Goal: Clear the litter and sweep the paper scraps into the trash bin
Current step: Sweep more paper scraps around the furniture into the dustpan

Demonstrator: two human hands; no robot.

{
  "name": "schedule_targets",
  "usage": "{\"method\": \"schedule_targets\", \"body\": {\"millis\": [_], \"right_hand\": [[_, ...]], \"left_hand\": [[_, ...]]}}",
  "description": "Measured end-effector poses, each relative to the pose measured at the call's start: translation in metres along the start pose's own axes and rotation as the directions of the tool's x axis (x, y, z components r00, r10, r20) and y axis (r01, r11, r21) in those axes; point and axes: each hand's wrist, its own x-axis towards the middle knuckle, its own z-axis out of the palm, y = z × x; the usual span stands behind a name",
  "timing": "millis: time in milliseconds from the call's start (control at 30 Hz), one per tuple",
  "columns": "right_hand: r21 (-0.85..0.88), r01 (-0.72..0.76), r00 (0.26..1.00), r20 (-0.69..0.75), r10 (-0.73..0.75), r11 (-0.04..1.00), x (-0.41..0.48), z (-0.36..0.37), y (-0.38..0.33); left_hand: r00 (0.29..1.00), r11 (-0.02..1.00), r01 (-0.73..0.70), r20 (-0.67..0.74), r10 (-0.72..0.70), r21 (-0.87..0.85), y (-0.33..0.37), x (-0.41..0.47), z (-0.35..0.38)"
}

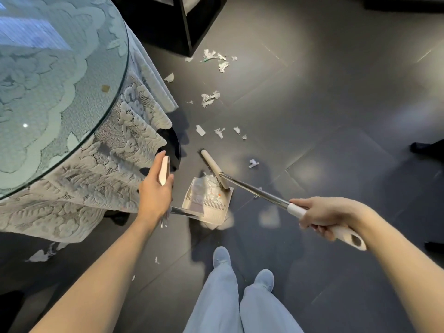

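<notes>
I have my left hand (pixel 157 188) wrapped closed around the pale grip of the dustpan (pixel 206 200), which sits on the dark floor (pixel 336 116) just in front of my feet. My right hand (pixel 326 217) is clenched on the white end of the broom (pixel 216 169) handle, with the broom head resting at the pan's mouth. Some paper scraps (pixel 211 98) already lie inside the pan, so I judge the sweep partly done. Plenty is left: at least 3 clusters farther out across the floor, 1 stray piece to the right of the broom, and a few bits near the lace tablecloth (pixel 96 188). I see no trash bin in view.
</notes>
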Motion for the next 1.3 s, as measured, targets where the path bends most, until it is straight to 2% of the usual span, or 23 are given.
{"method": "schedule_targets", "body": {"millis": [133, 333, 467, 567, 633, 767, 967, 1300], "right_hand": [[-0.033, 0.037, 0.997, -0.072, -0.039, 0.999, -0.007, -0.001, -0.006], [-0.284, 0.065, 0.978, -0.174, -0.118, 0.957, 0.022, 0.030, -0.039], [-0.106, 0.063, 0.996, -0.055, -0.069, 0.992, 0.032, 0.061, -0.035], [-0.048, 0.043, 0.998, 0.048, -0.041, 0.998, 0.018, 0.074, -0.014], [-0.004, 0.038, 0.997, 0.064, -0.037, 0.999, 0.004, 0.080, 0.005], [0.072, 0.047, 0.999, 0.015, -0.049, 0.996, -0.028, 0.084, 0.041], [0.077, 0.076, 0.992, -0.108, -0.067, 0.994, -0.063, 0.085, 0.088], [0.128, 0.036, 0.966, -0.259, -0.001, 0.991, -0.061, 0.076, 0.134]], "left_hand": [[1.000, 1.000, -0.018, 0.009, 0.018, -0.023, -0.008, 0.004, -0.006], [1.000, 1.000, -0.010, 0.027, 0.010, -0.024, -0.004, 0.008, -0.006], [0.999, 1.000, -0.020, 0.029, 0.019, 0.012, 0.004, 0.010, -0.004], [0.999, 0.999, -0.025, 0.027, 0.024, 0.045, 0.006, 0.004, 0.000], [0.999, 0.999, -0.022, 0.026, 0.020, 0.047, 0.005, -0.004, 0.003], [0.996, 0.998, -0.059, 0.063, 0.057, 0.024, 0.002, -0.029, 0.010], [0.983, 0.990, -0.130, 0.139, 0.122, 0.053, 0.009, -0.060, 0.028], [0.954, 0.978, -0.188, 0.255, 0.160, 0.089, 0.033, -0.092, 0.074]]}}
